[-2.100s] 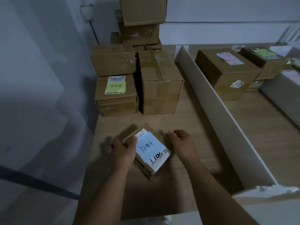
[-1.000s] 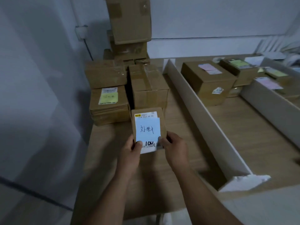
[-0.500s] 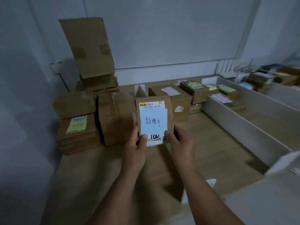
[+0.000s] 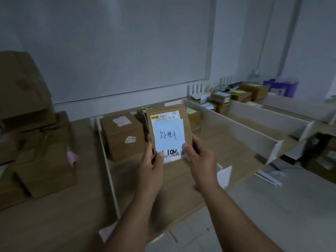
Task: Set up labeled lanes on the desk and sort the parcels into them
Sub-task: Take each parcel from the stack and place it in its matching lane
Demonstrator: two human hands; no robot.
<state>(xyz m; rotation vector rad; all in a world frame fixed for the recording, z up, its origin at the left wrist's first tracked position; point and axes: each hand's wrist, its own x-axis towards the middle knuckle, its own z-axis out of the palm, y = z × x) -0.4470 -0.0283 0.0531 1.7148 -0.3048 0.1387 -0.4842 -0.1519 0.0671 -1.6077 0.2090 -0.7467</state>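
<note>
I hold a small brown parcel [image 4: 184,116] upright in front of me, above the desk. A light blue handwritten note [image 4: 169,136] covers most of its white shipping label. My left hand [image 4: 151,164] grips its lower left corner, thumb on the front. My right hand [image 4: 198,157] grips its lower right corner the same way. White divider walls [image 4: 234,130] split the wooden desk [image 4: 227,151] into lanes. A brown box with a pink note [image 4: 121,135] stands in the lane just behind the parcel.
Stacked brown boxes [image 4: 43,160] fill the desk's left end, one with a pink note on its side. More labelled parcels [image 4: 220,100] sit at the far ends of the right lanes. A purple bin [image 4: 281,87] stands at the far right. The floor lies below the desk's front edge.
I lifted the parcel off the desk with both hands and raised it upright. My view swung right, from the left lane toward the middle and right lanes.
</note>
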